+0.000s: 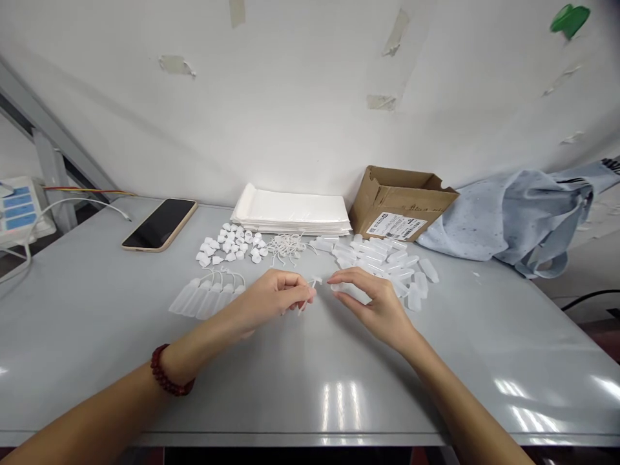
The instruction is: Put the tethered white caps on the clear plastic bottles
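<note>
My left hand (276, 298) pinches a thin white plastic cord (303, 302) at its fingertips, with a small white piece (314, 281) at the cord's far end. My right hand (375, 303) curves around a translucent plastic tube (352, 292), which is partly hidden by my fingers. The two hands are close together, with their fingertips a little apart. Behind my right hand lies a loose pile of similar translucent tubes (372, 257). Behind my left hand lie white plastic caps (231, 243), tangled white cords (285, 248), and a row of tubes with cords attached (206, 298).
All of this lies on a grey table (290, 394). A stack of white padded envelopes (290, 210) and an open cardboard box (400, 203) stand at the back. A phone (159, 224) lies at back left, a power strip (19, 210) beyond the edge, a blue cloth bag (513, 219) at right.
</note>
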Demonstrator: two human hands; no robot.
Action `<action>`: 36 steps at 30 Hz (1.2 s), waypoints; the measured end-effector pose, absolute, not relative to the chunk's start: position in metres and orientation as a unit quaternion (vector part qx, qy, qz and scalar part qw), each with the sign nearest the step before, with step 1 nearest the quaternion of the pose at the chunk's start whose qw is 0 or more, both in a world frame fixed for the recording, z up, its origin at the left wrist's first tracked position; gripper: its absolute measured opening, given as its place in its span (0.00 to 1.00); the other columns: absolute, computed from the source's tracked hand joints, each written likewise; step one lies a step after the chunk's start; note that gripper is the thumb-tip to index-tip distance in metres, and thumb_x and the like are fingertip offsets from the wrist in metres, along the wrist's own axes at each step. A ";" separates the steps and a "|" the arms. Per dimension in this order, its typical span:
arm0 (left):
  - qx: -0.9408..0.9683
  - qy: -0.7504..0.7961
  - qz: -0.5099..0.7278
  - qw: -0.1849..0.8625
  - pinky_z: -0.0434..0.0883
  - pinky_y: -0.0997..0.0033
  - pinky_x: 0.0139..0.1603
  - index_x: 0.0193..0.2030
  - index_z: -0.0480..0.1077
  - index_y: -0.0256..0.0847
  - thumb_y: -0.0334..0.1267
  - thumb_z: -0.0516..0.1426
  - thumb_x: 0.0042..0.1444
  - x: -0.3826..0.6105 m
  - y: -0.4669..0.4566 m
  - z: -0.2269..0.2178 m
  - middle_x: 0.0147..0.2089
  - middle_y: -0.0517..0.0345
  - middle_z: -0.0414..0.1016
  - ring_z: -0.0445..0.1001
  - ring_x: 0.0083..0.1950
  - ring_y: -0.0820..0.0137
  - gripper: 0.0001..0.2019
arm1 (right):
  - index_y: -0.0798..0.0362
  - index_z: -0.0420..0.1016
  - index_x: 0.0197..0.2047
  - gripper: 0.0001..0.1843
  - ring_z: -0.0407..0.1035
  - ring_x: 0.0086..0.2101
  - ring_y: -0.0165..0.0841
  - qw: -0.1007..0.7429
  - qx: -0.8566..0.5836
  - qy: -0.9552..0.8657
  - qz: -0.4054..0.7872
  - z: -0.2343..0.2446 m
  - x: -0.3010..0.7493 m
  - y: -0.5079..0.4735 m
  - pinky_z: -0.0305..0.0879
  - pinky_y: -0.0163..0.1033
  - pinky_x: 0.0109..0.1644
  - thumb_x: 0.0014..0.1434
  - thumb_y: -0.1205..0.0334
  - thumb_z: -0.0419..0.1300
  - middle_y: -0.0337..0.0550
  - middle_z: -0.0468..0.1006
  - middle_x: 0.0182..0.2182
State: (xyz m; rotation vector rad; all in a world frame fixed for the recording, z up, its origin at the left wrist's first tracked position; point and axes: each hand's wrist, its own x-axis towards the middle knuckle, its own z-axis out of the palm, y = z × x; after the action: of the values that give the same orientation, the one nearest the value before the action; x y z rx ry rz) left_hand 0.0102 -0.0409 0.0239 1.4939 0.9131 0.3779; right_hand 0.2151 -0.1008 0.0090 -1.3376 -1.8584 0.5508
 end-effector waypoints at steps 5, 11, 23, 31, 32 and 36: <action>0.629 0.382 0.142 0.662 0.56 0.73 0.26 0.21 0.67 0.39 0.45 0.57 0.52 0.009 -0.040 0.027 0.20 0.65 0.61 0.58 0.24 0.75 0.14 | 0.47 0.76 0.42 0.09 0.74 0.43 0.36 0.409 -0.540 -0.699 0.230 0.009 0.212 -0.102 0.69 0.43 0.49 0.58 0.68 0.60 0.40 0.80 0.40; 0.588 0.384 0.118 0.702 0.51 0.74 0.24 0.18 0.62 0.38 0.44 0.57 0.50 0.008 -0.041 0.030 0.20 0.65 0.59 0.53 0.23 0.77 0.15 | 0.49 0.74 0.42 0.10 0.75 0.41 0.35 0.409 -0.533 -0.720 0.172 0.004 0.210 -0.104 0.71 0.42 0.47 0.58 0.70 0.60 0.39 0.81 0.39; 0.571 0.398 0.082 0.714 0.47 0.72 0.24 0.17 0.62 0.38 0.41 0.56 0.49 0.014 -0.046 0.024 0.18 0.65 0.57 0.51 0.21 0.78 0.14 | 0.51 0.71 0.47 0.14 0.76 0.40 0.34 0.397 -0.469 -0.776 0.145 -0.003 0.196 -0.110 0.74 0.40 0.44 0.59 0.74 0.58 0.42 0.81 0.38; 0.539 0.404 0.104 0.732 0.45 0.71 0.23 0.15 0.59 0.38 0.39 0.57 0.47 0.015 -0.045 0.021 0.16 0.65 0.55 0.48 0.20 0.79 0.16 | 0.53 0.74 0.44 0.10 0.77 0.38 0.34 0.429 -0.452 -0.763 0.170 -0.009 0.192 -0.110 0.74 0.38 0.41 0.60 0.72 0.58 0.45 0.81 0.37; 0.538 0.402 0.107 0.733 0.45 0.71 0.23 0.15 0.59 0.38 0.40 0.57 0.48 0.015 -0.045 0.021 0.16 0.65 0.55 0.48 0.20 0.79 0.16 | 0.53 0.74 0.43 0.10 0.77 0.38 0.34 0.433 -0.456 -0.757 0.176 -0.010 0.191 -0.110 0.74 0.38 0.42 0.59 0.72 0.59 0.45 0.81 0.37; 0.547 0.401 0.103 0.727 0.45 0.72 0.23 0.15 0.59 0.37 0.43 0.57 0.50 0.015 -0.045 0.023 0.17 0.65 0.55 0.48 0.20 0.79 0.18 | 0.52 0.76 0.42 0.09 0.77 0.38 0.33 0.449 -0.473 -0.728 0.209 -0.013 0.190 -0.108 0.74 0.38 0.43 0.57 0.71 0.61 0.43 0.82 0.37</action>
State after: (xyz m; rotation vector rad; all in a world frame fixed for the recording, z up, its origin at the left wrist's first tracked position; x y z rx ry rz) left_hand 0.0147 -0.0448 0.0227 1.2068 0.8846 0.2272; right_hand 0.1902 -0.1080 -0.0133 -1.1705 -1.8012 0.5166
